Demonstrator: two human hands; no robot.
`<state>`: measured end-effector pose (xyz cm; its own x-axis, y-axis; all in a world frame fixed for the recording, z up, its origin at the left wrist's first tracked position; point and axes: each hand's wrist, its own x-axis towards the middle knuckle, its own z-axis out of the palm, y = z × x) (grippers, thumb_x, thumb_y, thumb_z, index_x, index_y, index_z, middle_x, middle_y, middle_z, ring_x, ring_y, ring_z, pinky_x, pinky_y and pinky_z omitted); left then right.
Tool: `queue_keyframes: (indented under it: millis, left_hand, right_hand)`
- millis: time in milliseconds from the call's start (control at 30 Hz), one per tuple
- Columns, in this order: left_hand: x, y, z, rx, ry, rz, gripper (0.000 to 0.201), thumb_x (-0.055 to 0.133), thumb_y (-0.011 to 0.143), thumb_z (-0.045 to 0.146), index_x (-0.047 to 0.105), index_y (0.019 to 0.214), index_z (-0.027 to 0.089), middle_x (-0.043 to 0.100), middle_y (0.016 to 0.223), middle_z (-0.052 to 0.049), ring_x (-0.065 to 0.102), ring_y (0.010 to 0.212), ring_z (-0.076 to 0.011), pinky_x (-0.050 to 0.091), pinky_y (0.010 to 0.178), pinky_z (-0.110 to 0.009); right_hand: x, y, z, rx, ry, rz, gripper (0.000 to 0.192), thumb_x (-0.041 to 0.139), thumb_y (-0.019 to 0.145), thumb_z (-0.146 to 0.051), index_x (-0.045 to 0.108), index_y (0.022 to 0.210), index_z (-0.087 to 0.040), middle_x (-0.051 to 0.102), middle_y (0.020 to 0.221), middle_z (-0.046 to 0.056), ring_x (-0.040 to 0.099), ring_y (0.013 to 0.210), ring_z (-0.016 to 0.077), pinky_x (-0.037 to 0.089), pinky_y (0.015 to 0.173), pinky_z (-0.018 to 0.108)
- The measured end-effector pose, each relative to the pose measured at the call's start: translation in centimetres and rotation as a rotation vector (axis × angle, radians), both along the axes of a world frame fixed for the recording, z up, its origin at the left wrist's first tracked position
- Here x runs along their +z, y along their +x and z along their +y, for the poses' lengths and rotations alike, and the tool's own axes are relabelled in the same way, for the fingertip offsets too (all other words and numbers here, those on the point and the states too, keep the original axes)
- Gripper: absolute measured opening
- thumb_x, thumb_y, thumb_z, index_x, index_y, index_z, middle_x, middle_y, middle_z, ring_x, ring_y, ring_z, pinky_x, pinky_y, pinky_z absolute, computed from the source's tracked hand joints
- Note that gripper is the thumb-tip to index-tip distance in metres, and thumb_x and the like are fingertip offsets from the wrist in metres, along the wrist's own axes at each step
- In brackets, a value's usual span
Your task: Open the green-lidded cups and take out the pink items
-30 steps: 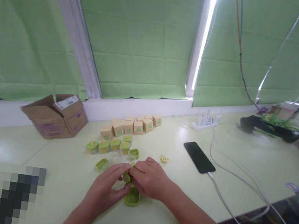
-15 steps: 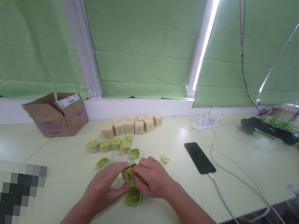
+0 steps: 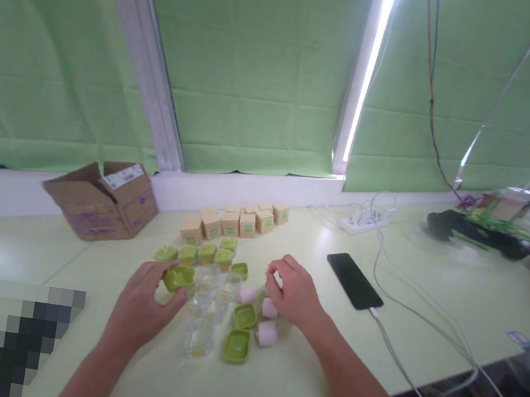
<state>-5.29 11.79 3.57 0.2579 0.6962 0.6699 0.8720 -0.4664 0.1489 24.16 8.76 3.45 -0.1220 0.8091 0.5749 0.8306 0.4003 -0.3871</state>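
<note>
The right hand (image 3: 294, 291) hides whatever its curled fingertips pinch; what it grips cannot be told. The left hand (image 3: 144, 303) closes on a green lidded cup (image 3: 178, 276), left of the clear cups (image 3: 202, 321). Bare table (image 3: 428, 300) lies open beyond the phone (image 3: 354, 281), right.

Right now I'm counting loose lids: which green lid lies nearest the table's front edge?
The green lid beside the pink piece, lying in front of the other loose lid.
</note>
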Motion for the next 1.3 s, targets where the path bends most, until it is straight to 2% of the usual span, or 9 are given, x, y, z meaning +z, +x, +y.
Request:
queue_keyframes:
  millis: [133,267,400,533,733,900,1067,1167,1300]
  left_hand:
    - [-0.5,-2.0,1.4,0.205,-0.107,0.033,0.045,0.056,0.076,0.043,0.053,0.111,0.015,0.062,0.107,-0.013,0.06,0.097,-0.0281,0.05,0.079,-0.036]
    - [-0.6,-4.1,2.4,0.381,-0.357,0.131,0.048,0.051,0.076,0.048,0.056,0.109,0.013,0.065,0.106,-0.016,0.063,0.095,-0.0314,0.048,0.08,-0.039]
    - [-0.9,-5.4,2.8,0.42,-0.536,0.161,0.049,0.05,0.075,0.05,0.061,0.104,0.013,0.069,0.097,-0.018,0.065,0.087,-0.0334,0.047,0.072,-0.039]
    - [-1.4,-5.8,3.0,0.428,-0.608,0.154,0.05,0.05,0.072,0.051,0.063,0.102,0.014,0.07,0.094,-0.018,0.066,0.084,-0.0347,0.047,0.069,-0.039]
    - [-1.6,-5.7,3.1,0.399,-0.671,0.194,0.05,0.05,0.071,0.047,0.062,0.106,0.014,0.07,0.097,-0.017,0.066,0.088,-0.0338,0.047,0.072,-0.037]
    - [-1.5,-5.4,2.9,0.365,-0.679,0.193,0.051,0.05,0.071,0.046,0.063,0.107,0.014,0.071,0.099,-0.016,0.067,0.088,-0.0337,0.049,0.073,-0.038]
    - [-2.0,-5.6,3.1,0.329,-0.637,0.199,0.066,0.047,0.076,0.05,0.056,0.122,0.004,0.063,0.12,-0.022,0.061,0.107,-0.0336,0.045,0.092,-0.04]
    - [-2.0,-5.5,3.2,0.33,-0.528,0.192,0.069,0.046,0.077,0.053,0.055,0.123,0.002,0.061,0.122,-0.022,0.059,0.111,-0.0339,0.042,0.097,-0.042]
    - [-1.2,-4.1,2.6,0.315,-0.311,0.128,0.055,0.044,0.082,0.052,0.06,0.112,0.009,0.067,0.11,-0.017,0.062,0.102,-0.0319,0.045,0.091,-0.042]
  right_hand:
    - [-0.4,1.2,0.8,-0.192,-0.159,-0.21,0.017,0.045,0.089,-0.022,0.061,0.089,-0.018,0.059,0.089,0.005,0.058,0.081,0.017,0.039,0.07,0.028]
    - [-0.9,2.3,1.4,-0.327,-0.273,-0.341,0.021,0.042,0.091,-0.023,0.062,0.089,-0.016,0.06,0.091,0.008,0.06,0.08,0.0195,0.039,0.068,0.03]
    - [-1.3,3.1,1.7,-0.394,-0.376,-0.385,0.023,0.04,0.092,-0.024,0.062,0.091,-0.017,0.06,0.094,0.01,0.062,0.082,0.0215,0.04,0.067,0.031]
    - [-1.6,3.5,1.9,-0.392,-0.442,-0.412,0.024,0.039,0.092,-0.022,0.063,0.092,-0.017,0.06,0.094,0.01,0.063,0.084,0.0218,0.04,0.066,0.03]
    - [-1.8,3.7,2.1,-0.369,-0.458,-0.426,0.025,0.039,0.092,-0.018,0.064,0.091,-0.017,0.061,0.094,0.01,0.063,0.084,0.0223,0.04,0.066,0.03]
    - [-1.9,3.8,2.3,-0.349,-0.469,-0.423,0.026,0.039,0.091,-0.018,0.065,0.09,-0.018,0.062,0.093,0.01,0.063,0.082,0.0219,0.04,0.065,0.03]
    - [-1.9,4.0,2.4,-0.339,-0.461,-0.41,0.023,0.042,0.091,-0.02,0.065,0.088,-0.018,0.062,0.093,0.009,0.063,0.081,0.0201,0.038,0.064,0.028]
    - [-1.8,3.9,2.3,-0.336,-0.437,-0.396,0.023,0.041,0.092,-0.023,0.064,0.089,-0.019,0.062,0.093,0.008,0.062,0.081,0.0193,0.037,0.064,0.028]
    - [-1.4,3.4,2.1,-0.31,-0.384,-0.37,0.026,0.039,0.094,-0.03,0.063,0.093,-0.02,0.063,0.094,0.006,0.061,0.082,0.0179,0.037,0.065,0.027]
